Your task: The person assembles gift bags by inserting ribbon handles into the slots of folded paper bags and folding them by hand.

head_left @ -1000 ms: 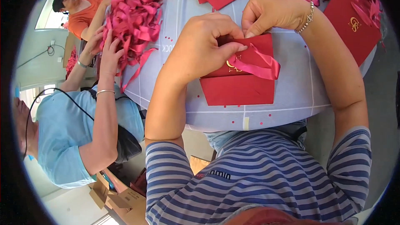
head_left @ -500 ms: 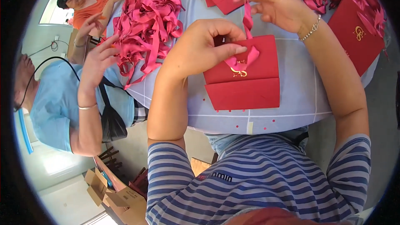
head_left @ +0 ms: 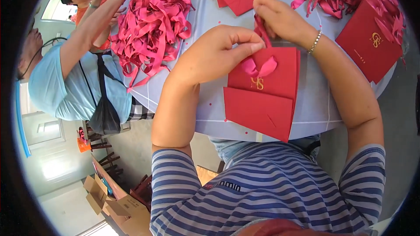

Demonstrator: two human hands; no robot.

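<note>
1 red bag (head_left: 264,85), top agst L hand (head_left: 212,54)

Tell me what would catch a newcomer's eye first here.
Most likely the big tangled heap of pink ribbons on the left of the table, bright against the pale tablecloth. Next comes the flat red bag with a gold emblem, front and centre, with the left hand at its top edge and the right hand gripping a pink ribbon above it.
</note>
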